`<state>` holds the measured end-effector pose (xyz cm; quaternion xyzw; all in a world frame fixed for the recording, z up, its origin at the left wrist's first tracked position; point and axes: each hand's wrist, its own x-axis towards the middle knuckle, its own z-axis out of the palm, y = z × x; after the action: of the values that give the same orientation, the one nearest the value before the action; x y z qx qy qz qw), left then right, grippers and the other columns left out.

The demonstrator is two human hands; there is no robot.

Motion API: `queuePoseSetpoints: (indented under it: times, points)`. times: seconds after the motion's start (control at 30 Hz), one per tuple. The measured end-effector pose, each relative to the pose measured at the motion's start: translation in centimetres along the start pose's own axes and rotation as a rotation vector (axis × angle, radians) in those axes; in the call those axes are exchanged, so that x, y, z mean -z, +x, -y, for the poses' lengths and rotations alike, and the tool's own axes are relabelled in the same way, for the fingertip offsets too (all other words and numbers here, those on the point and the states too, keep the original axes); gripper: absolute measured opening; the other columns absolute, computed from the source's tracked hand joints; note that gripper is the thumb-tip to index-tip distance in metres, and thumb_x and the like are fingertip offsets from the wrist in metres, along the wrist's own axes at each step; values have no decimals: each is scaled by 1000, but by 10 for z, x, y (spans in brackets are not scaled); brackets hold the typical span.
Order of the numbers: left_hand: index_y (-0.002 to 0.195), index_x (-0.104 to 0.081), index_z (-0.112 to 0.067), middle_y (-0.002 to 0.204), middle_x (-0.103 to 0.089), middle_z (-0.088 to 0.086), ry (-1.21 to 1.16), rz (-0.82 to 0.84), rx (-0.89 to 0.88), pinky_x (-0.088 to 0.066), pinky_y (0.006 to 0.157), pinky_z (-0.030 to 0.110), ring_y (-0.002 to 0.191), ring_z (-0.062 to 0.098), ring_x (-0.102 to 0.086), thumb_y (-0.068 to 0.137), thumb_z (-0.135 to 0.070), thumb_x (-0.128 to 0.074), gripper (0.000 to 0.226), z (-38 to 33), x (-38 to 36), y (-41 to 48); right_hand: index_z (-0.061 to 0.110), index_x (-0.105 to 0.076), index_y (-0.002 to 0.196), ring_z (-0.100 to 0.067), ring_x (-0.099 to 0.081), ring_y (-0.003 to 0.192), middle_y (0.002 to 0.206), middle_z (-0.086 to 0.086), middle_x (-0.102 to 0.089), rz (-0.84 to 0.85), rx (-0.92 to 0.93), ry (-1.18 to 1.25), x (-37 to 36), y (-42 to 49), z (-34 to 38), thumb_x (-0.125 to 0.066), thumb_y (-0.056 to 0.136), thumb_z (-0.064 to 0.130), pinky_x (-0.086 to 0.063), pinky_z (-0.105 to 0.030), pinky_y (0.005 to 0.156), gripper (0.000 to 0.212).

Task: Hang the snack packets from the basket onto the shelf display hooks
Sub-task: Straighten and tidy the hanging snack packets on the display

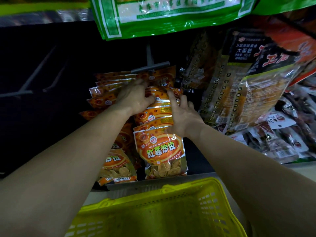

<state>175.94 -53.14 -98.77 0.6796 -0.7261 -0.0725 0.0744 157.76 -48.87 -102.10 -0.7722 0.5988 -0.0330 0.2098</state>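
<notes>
- Yellow basket (207,200): nearest me, well below the grey hook (150,66). No packet shows in the part I can see.
- Orange snack packets (153,115): a dense row hanging from that hook and running toward me. The front packet (159,151) hangs lowest, just above the basket rim. A second orange stack hangs just left of the row.
- Progress, my read: this load is mostly hung. What's left is seating and squaring the row, then checking the unseen part of the basket.
- Right hand (185,117): below and right of the hook, spread wide. Its fingers (171,98) are straight and touch the packet headers mid-row. It holds nothing.
- Left hand (135,97): just below the hook, palm down on the rear headers with fingers nearly straight and thumb out. It's pressing, with nothing visibly pinched.
- Bare hooks (25,86): well left of the grey hook, nothing on them.
- Dark packets (239,82): hanging right of the hook, not mine.
- Green bag (162,17): above the hook, overhanging it.
</notes>
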Motion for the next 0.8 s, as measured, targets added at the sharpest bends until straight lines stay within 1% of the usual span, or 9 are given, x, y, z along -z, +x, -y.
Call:
queuePoseSetpoints:
  times: [0.1,0.27,0.47,0.53,0.63,0.8]
  points:
    - [146,-44,-18,148,-44,4,-13,-24,20,-39,109,39,134,28,-43,94,-49,-57,62,5,3,-6,36,17,152,-36,-29,134,152,-8,-13,-4,5,-3,0,0,0,-88,67,42,-45,-52,98,135]
    - [147,-43,-17,150,-42,3,-109,-29,46,-37,107,36,134,26,-44,95,-43,-57,60,7,13,-6,36,16,152,-36,-30,134,150,-9,-14,-10,15,-4,0,-1,0,-88,68,42,-43,-51,97,134]
    - [144,-48,-16,148,-45,1,-157,-91,-34,-39,107,35,132,24,-46,92,-36,-61,57,-5,12,-3,36,17,152,-36,-29,134,152,-9,-12,-4,12,-3,-1,1,1,-87,68,42,-42,-52,100,134]
    - [144,-48,-16,148,-44,2,-166,-115,-40,-39,107,35,132,24,-46,92,-33,-61,56,-6,11,-2,36,17,152,-37,-28,135,152,-9,-11,-4,16,-1,-1,1,0,-87,68,42,-41,-52,101,134]
    - [147,-44,-17,153,-40,2,-161,-150,-66,-37,112,36,137,24,-42,93,-31,-60,59,-4,9,-2,36,17,152,-37,-27,136,153,-9,-10,-1,17,2,-2,0,0,-87,69,41,-40,-52,102,133]
    - [150,-40,-20,156,-36,0,-116,-54,-59,-33,114,39,141,24,-37,95,-38,-58,60,-2,4,-3,36,17,152,-37,-26,136,154,-9,-9,-4,18,-7,-3,1,0,-86,70,43,-40,-52,101,132]
